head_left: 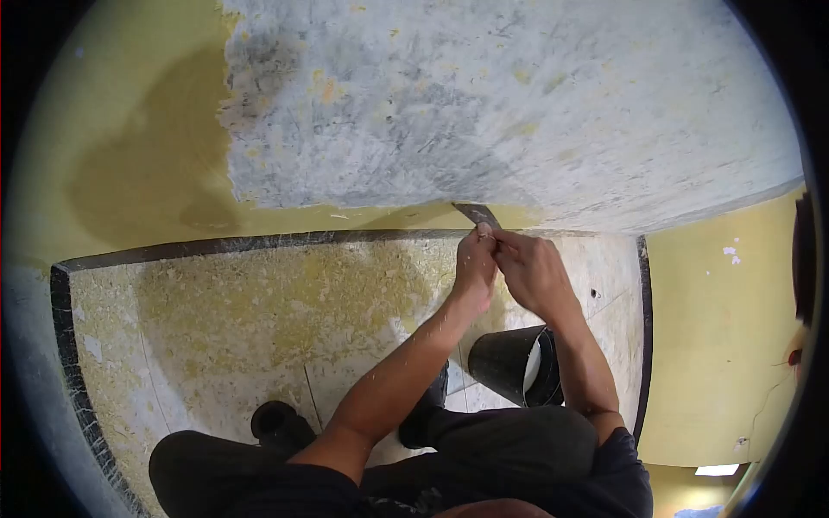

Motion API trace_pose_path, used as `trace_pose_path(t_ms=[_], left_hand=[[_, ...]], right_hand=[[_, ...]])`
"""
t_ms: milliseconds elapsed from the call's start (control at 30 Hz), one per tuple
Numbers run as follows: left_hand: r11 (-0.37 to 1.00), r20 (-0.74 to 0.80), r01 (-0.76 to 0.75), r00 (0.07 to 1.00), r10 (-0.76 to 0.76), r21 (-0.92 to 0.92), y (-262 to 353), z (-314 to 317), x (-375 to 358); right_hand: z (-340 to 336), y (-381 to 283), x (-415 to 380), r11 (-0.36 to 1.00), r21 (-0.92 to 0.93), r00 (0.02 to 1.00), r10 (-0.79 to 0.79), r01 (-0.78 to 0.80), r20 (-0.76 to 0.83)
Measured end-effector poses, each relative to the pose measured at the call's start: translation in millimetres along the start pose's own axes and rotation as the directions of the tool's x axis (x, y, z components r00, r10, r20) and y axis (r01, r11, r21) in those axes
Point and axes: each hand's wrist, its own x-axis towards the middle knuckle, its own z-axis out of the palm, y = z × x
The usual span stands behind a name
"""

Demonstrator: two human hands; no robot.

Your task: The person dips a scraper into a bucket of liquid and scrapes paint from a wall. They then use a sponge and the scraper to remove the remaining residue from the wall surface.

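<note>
A paint scraper [475,212] has its flat metal blade against the lower wall, at the edge between yellow paint [380,218] and the bare grey-white patch [363,147]. My left hand [475,269] is closed around its handle, thumb pointing up toward the blade. Beside it, my right hand [533,269] also grips the scraper, fingers bent at the handle. Most of the handle is hidden in my hands. Pale flecks of paint dot my left forearm.
Yellow paint flakes [294,302] cover much of the tiled floor below the wall. A black bucket [501,358] stands tilted-looking under my right forearm, with something white inside. A dark baseboard [199,248] borders the floor. Another yellow wall [717,328] rises at the right.
</note>
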Motion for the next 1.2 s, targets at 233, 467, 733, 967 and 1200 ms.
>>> trace_pose_path(t_ms=[233,467,733,967,1200], left_hand=[[0.998,0.037,-0.014,0.999,0.012,0.06,-1,1,-3],[0.998,0.082,-0.048,0.996,0.044,0.042,-3,-9,5],[0.999,0.011,0.019,1.0,-0.02,0.042,2,-17,-1],[0.999,0.067,0.037,0.997,-0.035,-0.022,19,-3,-12],[0.999,0.024,-0.021,1.0,0.02,0.028,16,0,-4]], right_hand=[[-13,-9,-3,0.992,0.122,0.999,0.041,-0.039,-0.01],[-13,-13,-2,0.998,0.06,0.999,-0.024,0.025,-0.03],[0,-18,-7,0.993,0.11,0.999,0.039,-0.036,-0.025],[-17,-30,-5,1.0,0.005,1.0,0.025,-0.025,0.006],[-15,-29,-4,1.0,-0.001,0.999,-0.007,0.007,-0.041]])
